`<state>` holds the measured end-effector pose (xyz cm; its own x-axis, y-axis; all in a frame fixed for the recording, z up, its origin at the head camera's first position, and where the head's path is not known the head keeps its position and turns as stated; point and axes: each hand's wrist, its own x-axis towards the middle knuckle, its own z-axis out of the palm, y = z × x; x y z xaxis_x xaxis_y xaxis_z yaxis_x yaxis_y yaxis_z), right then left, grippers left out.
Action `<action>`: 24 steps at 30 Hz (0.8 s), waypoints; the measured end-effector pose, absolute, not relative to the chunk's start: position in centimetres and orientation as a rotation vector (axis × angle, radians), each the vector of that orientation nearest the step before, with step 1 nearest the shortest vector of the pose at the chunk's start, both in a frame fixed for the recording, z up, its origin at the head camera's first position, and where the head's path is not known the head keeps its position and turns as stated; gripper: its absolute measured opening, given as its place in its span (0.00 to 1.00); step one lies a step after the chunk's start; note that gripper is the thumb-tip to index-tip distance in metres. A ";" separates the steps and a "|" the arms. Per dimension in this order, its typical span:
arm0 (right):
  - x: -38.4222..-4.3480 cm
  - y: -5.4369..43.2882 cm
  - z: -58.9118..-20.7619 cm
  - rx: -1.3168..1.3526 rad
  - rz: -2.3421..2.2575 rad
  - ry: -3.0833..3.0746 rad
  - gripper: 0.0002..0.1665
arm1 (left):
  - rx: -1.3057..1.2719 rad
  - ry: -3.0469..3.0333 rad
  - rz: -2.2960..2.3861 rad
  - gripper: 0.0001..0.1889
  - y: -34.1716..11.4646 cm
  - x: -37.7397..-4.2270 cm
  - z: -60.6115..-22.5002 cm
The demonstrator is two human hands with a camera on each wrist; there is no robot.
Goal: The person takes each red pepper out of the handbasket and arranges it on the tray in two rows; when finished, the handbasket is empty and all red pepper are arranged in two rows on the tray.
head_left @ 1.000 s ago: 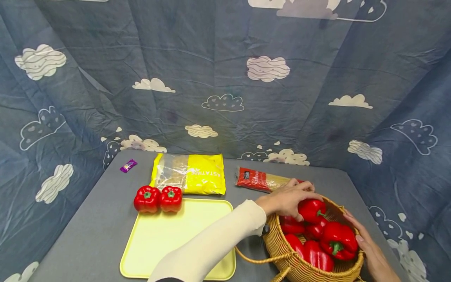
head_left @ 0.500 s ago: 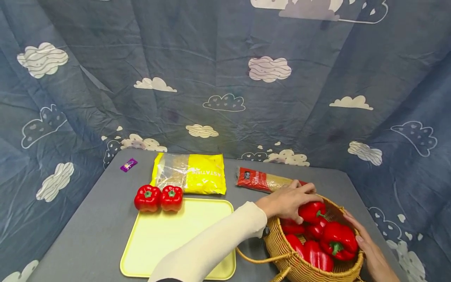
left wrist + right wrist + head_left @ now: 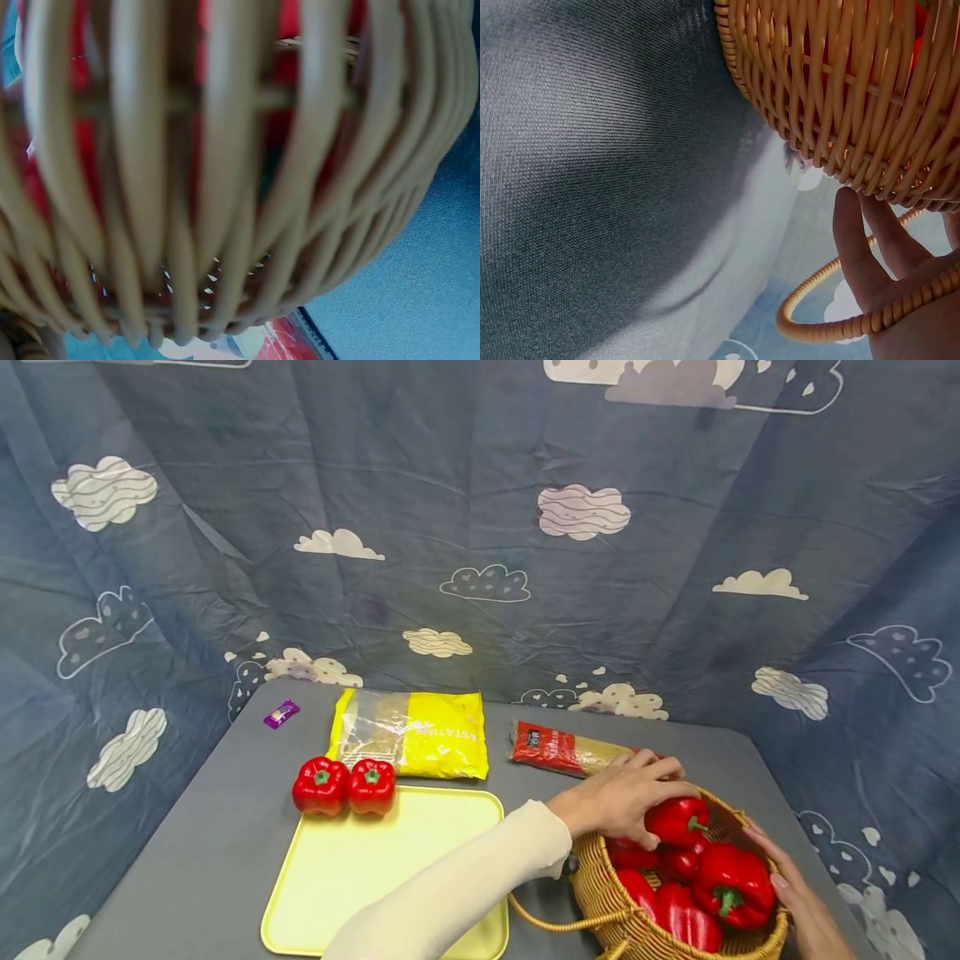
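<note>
A woven wicker basket (image 3: 596, 889) of red bell peppers stands at the right of the table. Reaching in over its far left side, my left hand (image 3: 630, 795) grips a red bell pepper (image 3: 677, 821), fingers over the top and thumb low on its side. My right hand (image 3: 806, 902) rests on the basket's right rim; in the right wrist view its fingers (image 3: 859, 247) are straight and touch the rim, with a basket handle (image 3: 810, 330) across the hand. Close wicker fills the left wrist view, hiding the left hand's grip.
A pale yellow tray (image 3: 375, 877) lies left of the basket. Two red bell peppers (image 3: 321, 787) sit at its far left corner. Behind are a yellow pasta bag (image 3: 447, 737), a red noodle packet (image 3: 551, 748) and a small purple wrapped sweet (image 3: 282, 714). A cloud-print curtain (image 3: 480, 527) encloses the table.
The whole head view has shifted slightly, so everything sits a little lower and further right in it. Both hands keep their places on the pepper and the basket rim.
</note>
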<state>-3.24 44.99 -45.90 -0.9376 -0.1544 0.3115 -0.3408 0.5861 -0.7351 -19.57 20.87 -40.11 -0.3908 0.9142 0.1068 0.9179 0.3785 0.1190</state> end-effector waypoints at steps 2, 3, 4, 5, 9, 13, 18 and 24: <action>-3.3 45.0 -45.9 0.421 1.282 -2.604 0.31 | -1.714 -2.585 -0.250 0.45 20.8 -19.5 -40.1; -3.3 44.9 -45.9 0.436 1.284 -2.598 0.31 | -1.712 -2.585 -0.258 0.45 20.7 -19.5 -40.1; -3.3 44.9 -45.9 0.449 1.283 -2.592 0.31 | -1.712 -2.586 -0.274 0.44 20.7 -19.5 -40.0; -3.3 44.9 -45.9 0.463 1.285 -2.586 0.32 | -1.709 -2.587 -0.291 0.44 20.7 -19.5 -40.0; -3.4 45.0 -45.9 0.506 1.285 -2.558 0.32 | -1.700 -2.601 -0.412 0.43 20.5 -19.5 -40.0; -3.4 45.0 -45.8 0.477 1.289 -2.577 0.32 | -1.684 -2.600 -0.544 0.42 20.2 -19.5 -40.1; -3.4 44.8 -45.6 0.442 1.318 -2.604 0.32 | -1.644 -2.574 -0.744 0.41 19.3 -19.4 -40.1; -3.4 44.7 -45.6 0.480 1.299 -2.589 0.31 | -1.642 -2.475 -1.052 0.40 18.1 -19.3 -39.9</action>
<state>-3.37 44.74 -45.58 -0.9261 -0.1950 0.3229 -0.3754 0.5597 -0.7388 -19.26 18.14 -39.91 -0.4566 0.8220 0.3404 0.8156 0.2338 0.5292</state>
